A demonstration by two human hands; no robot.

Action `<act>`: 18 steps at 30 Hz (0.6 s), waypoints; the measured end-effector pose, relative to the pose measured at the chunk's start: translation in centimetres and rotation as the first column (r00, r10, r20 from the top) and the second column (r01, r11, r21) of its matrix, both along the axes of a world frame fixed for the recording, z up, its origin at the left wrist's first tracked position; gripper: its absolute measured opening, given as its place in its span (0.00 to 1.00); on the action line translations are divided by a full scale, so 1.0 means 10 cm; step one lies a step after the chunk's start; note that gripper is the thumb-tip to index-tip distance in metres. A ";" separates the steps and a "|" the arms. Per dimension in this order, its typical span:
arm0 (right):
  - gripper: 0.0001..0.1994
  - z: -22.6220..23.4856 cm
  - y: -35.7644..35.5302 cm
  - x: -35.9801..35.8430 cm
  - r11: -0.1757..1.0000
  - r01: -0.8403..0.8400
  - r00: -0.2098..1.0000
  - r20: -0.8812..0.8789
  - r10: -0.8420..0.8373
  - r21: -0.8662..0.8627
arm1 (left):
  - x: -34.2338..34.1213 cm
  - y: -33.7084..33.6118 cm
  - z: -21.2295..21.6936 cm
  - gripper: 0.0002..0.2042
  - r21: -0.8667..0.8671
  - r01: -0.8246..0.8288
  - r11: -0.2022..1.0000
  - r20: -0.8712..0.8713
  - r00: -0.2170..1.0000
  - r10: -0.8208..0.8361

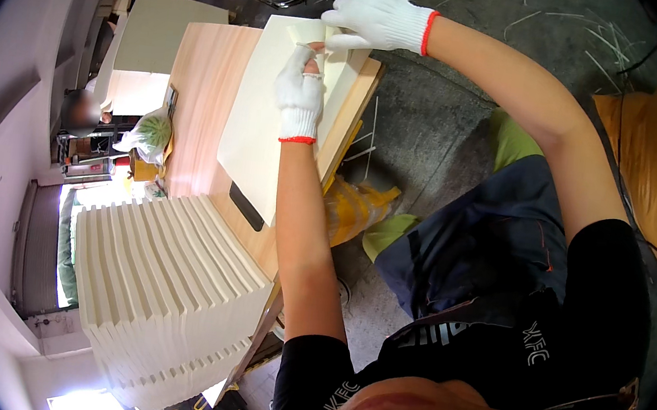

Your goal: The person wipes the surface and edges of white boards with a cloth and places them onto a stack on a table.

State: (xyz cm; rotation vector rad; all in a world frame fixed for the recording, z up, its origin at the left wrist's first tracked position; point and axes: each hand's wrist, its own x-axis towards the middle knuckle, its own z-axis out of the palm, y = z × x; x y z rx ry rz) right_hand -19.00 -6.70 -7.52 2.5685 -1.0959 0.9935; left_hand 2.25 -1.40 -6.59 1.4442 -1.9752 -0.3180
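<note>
White knitted gloves [300, 117] with red cuffs [298, 139] cover my hands in the head view, where my left hand [300, 88] lies with bent fingers at one end of the cream sheet [256, 128] and my right hand [378, 20] reaches over this same end, but whether either one pinches it, I cannot tell. The sheet lies along the near edge of the table [203, 94], close to its upper corner, with a dark flat object [246, 206] showing at its other end. At the table's opposite end rises a stack of cream panels [167, 268], and near the far edge is a bagged watermelon [153, 132].
</note>
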 end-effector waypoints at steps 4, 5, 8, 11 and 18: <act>0.23 -0.10 -0.06 0.14 0.928 -0.079 0.970 0.243 -0.013 0.364 | -0.02 -0.03 0.01 0.14 -0.030 0.126 0.992 -0.022 0.992 -0.127; 0.23 -0.17 -0.07 0.17 0.885 -0.100 0.934 0.349 -0.074 0.455 | -0.04 -0.05 0.00 0.14 -0.033 0.143 0.989 -0.025 0.989 -0.143; 0.22 -0.22 0.01 0.27 0.843 -0.173 0.825 0.543 -0.159 0.509 | 0.02 -0.04 0.00 0.14 -0.038 0.169 0.985 -0.066 0.983 -0.171; 0.22 -0.29 0.05 0.30 0.878 -0.179 0.786 0.601 -0.145 0.445 | 0.06 -0.09 -0.06 0.13 0.006 0.175 0.985 -0.168 0.971 -0.171; 0.22 -0.31 0.07 0.28 0.897 -0.177 0.780 0.614 -0.124 0.406 | -0.02 -0.04 -0.02 0.16 0.134 0.097 0.986 -0.174 0.982 -0.073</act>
